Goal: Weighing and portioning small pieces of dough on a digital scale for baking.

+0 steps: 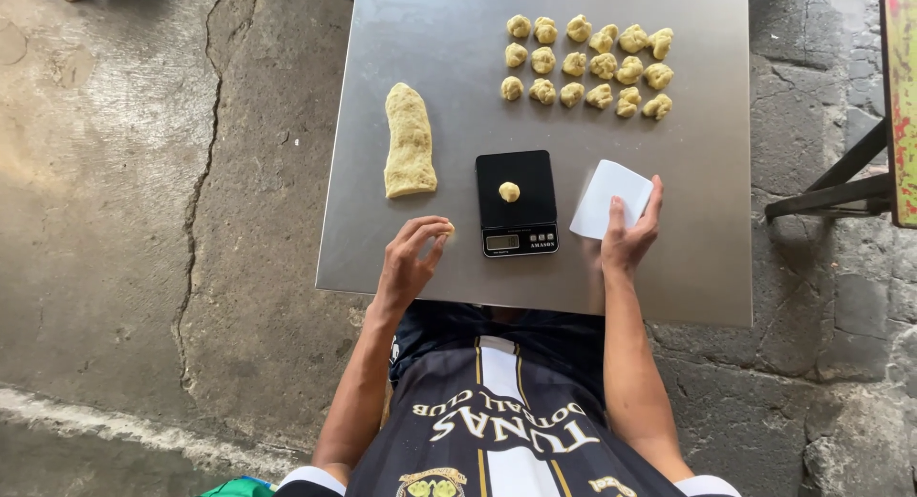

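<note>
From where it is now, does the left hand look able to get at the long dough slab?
Probably yes. The left hand sits just below the dough slab, with only bare metal table between them; its fingertips pinch a small dough bit.

Person wears dark navy sports jersey (497,411), white centre stripe with thin gold edging, gold lettering and crest, white sleeve cuffs. Forearms bare, left hand (406,263) and right hand (630,234) ungloved.
</note>
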